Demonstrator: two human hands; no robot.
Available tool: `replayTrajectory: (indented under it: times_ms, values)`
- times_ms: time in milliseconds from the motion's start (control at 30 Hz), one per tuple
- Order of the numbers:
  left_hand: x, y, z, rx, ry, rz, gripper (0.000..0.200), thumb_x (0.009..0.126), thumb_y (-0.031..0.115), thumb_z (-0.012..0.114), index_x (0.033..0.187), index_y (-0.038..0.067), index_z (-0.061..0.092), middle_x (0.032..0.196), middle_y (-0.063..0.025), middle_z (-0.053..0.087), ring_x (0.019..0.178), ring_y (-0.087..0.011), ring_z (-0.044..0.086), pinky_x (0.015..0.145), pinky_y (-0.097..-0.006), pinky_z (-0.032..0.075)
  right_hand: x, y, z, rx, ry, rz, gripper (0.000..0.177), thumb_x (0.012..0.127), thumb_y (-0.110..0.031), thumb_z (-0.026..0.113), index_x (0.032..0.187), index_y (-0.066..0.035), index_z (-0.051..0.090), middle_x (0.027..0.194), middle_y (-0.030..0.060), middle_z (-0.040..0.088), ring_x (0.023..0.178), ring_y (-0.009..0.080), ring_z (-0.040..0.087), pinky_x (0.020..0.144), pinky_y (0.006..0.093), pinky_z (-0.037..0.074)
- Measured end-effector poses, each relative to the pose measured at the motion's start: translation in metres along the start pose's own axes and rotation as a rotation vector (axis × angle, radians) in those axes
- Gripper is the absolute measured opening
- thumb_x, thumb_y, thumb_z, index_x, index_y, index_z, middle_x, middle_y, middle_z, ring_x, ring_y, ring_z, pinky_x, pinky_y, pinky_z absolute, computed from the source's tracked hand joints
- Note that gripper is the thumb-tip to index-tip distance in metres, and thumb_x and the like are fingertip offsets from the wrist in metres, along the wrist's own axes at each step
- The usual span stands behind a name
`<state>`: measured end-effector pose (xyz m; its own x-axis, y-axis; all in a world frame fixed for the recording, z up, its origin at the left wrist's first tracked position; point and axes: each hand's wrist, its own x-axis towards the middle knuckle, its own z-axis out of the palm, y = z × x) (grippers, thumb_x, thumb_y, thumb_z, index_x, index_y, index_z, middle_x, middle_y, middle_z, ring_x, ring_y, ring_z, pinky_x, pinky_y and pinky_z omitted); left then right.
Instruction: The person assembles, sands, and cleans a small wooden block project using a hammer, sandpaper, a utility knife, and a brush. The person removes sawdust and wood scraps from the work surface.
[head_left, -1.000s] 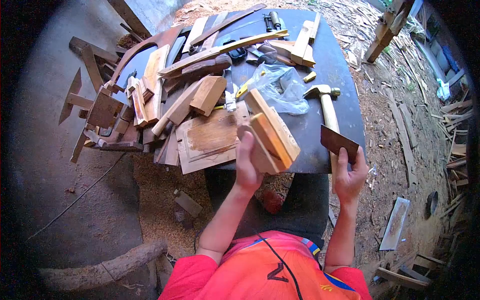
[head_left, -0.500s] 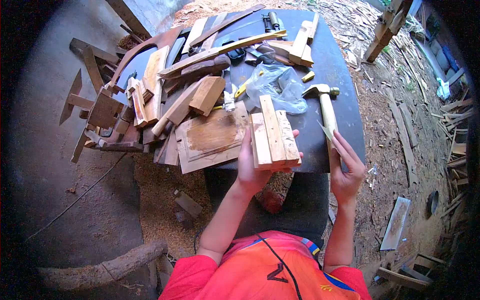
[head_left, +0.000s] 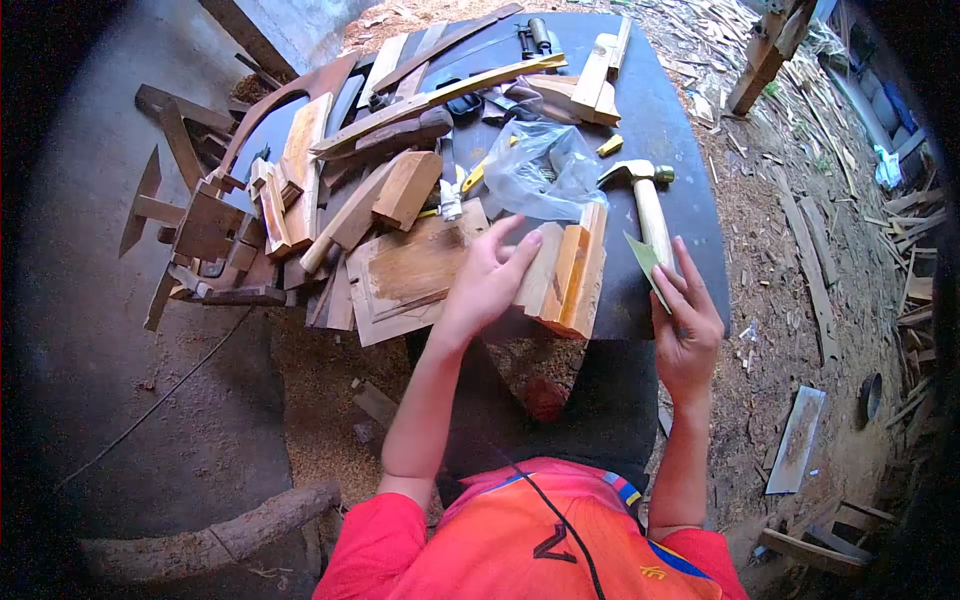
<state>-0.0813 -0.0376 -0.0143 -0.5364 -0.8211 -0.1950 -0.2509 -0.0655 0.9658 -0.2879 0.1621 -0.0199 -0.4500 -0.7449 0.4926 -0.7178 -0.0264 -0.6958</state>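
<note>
Though stylised, V [head_left: 555, 545] below left hand [head_left: 485, 285]

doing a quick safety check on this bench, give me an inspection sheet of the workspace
surface: dark table, mostly covered, right part bare
job's things: wooden block tilted on edge at the near table edge; thin sheet beside it
clutter: wood offcuts piled at left, wooden panel, plastic bag, hammer
grippers: left hand grips the wooden block, fingers spread on its side; right hand pinches the thin sheet
cables: black cord down the red shirt; thin line on the ground at left
surroundings: wood scraps and sawdust on the ground, log near left
</note>
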Motion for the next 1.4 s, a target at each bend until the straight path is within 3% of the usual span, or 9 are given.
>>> replayTrajectory:
  times_ms: [167, 267, 400, 500, 600, 800, 900, 1100, 1400]
  values:
    - [-0.01, 0.017, -0.001, -0.058, 0.121, -0.033, 0.062, 0.111, 0.029, 0.074, 0.161, -0.003, 0.055, 0.13, -0.0171, 0.079, 0.116, -0.0168, 0.075, 0.093, -0.0331, 0.061, 0.0, 0.0, -0.001, -0.008, -0.005, 0.005, 0.045, 0.095, 0.008, 0.072, 0.137, -0.005, 0.08, 0.161, 0.0186, 0.064, 0.132, 0.0336, 0.075, 0.11, 0.042, 0.06]
    - [-0.035, -0.002, 0.012, 0.146, 0.28, 0.389, 0.068, 0.102, 0.027, 0.082, 0.156, -0.006, 0.058, 0.133, -0.024, 0.077, 0.114, -0.0312, 0.079, 0.093, -0.044, 0.066, 0.001, -0.005, -0.004, -0.025, -0.021, 0.027, 0.04, 0.098, 0.005, 0.073, 0.136, -0.004, 0.079, 0.157, 0.0173, 0.068, 0.133, 0.034, 0.074, 0.111, 0.042, 0.06]
    - [-0.071, -0.008, 0.032, 0.571, 0.328, 0.674, 0.108, 0.08, 0.039, 0.1, 0.163, -0.004, 0.047, 0.154, -0.0275, 0.06, 0.141, -0.046, 0.061, 0.118, -0.0536, 0.051, 0.002, -0.005, -0.003, -0.018, -0.01, 0.026, 0.037, 0.1, 0.003, 0.073, 0.136, -0.004, 0.079, 0.151, 0.0156, 0.072, 0.135, 0.0345, 0.073, 0.111, 0.0422, 0.059]
    - [-0.071, -0.022, 0.042, 0.584, 0.413, 0.519, 0.118, 0.077, 0.033, 0.102, 0.168, -0.005, 0.038, 0.158, -0.0273, 0.058, 0.145, -0.045, 0.06, 0.124, -0.0531, 0.046, 0.002, -0.005, -0.002, -0.005, -0.008, 0.031, 0.036, 0.101, 0.003, 0.073, 0.136, -0.004, 0.079, 0.15, 0.0152, 0.073, 0.135, 0.0348, 0.073, 0.111, 0.042, 0.059]
    - [-0.07, -0.024, 0.046, 0.65, 0.48, 0.603, 0.122, 0.073, 0.023, 0.101, 0.171, -0.003, 0.034, 0.155, -0.0262, 0.06, 0.143, -0.0428, 0.062, 0.123, -0.0514, 0.048, 0.001, -0.008, -0.002, 0.001, -0.017, 0.065, 0.035, 0.101, 0.003, 0.073, 0.135, -0.003, 0.079, 0.149, 0.0161, 0.074, 0.134, 0.0349, 0.074, 0.111, 0.0416, 0.059]
    - [-0.05, -0.029, 0.026, 0.341, 0.179, 0.622, 0.12, 0.072, 0.016, 0.096, 0.173, 0.001, 0.033, 0.153, -0.0237, 0.062, 0.144, -0.0377, 0.063, 0.123, -0.0485, 0.048, 0.0, -0.003, -0.001, 0.009, -0.002, 0.004, 0.04, 0.101, 0.005, 0.071, 0.139, -0.003, 0.075, 0.147, 0.0177, 0.074, 0.133, 0.037, 0.074, 0.112, 0.0436, 0.058]
    - [-0.056, -0.031, 0.027, 0.398, 0.29, 0.612, 0.121, 0.072, 0.021, 0.101, 0.172, 0.001, 0.036, 0.15, -0.0211, 0.065, 0.14, -0.0337, 0.066, 0.12, -0.0453, 0.051, 0.005, -0.011, -0.002, -0.115, 0.009, -0.092, 0.053, 0.094, 0.006, 0.072, 0.146, -0.004, 0.071, 0.149, 0.019, 0.072, 0.139, 0.0366, 0.07, 0.118, 0.047, 0.055]
    - [-0.055, -0.053, 0.039, 0.287, 0.453, 0.595, 0.122, 0.073, 0.026, 0.105, 0.171, 0.0, 0.037, 0.14, -0.0203, 0.073, 0.129, -0.0362, 0.073, 0.113, -0.0453, 0.057, 0.025, -0.052, 0.035, -0.107, -0.419, -0.56, 0.053, 0.096, 0.001, 0.061, 0.149, -0.001, 0.065, 0.156, 0.0188, 0.067, 0.146, 0.0352, 0.064, 0.128, 0.0538, 0.047]
    - [-0.056, -0.055, 0.034, 0.196, 0.425, 0.536, 0.137, 0.072, 0.033, 0.107, 0.176, 0.004, 0.024, 0.141, -0.0201, 0.075, 0.13, -0.0353, 0.074, 0.115, -0.0461, 0.056, 0.032, -0.057, 0.044, -0.221, -0.626, -0.588, 0.05, 0.097, -0.001, 0.06, 0.147, 0.001, 0.066, 0.159, 0.0196, 0.065, 0.149, 0.0346, 0.062, 0.132, 0.0535, 0.041]
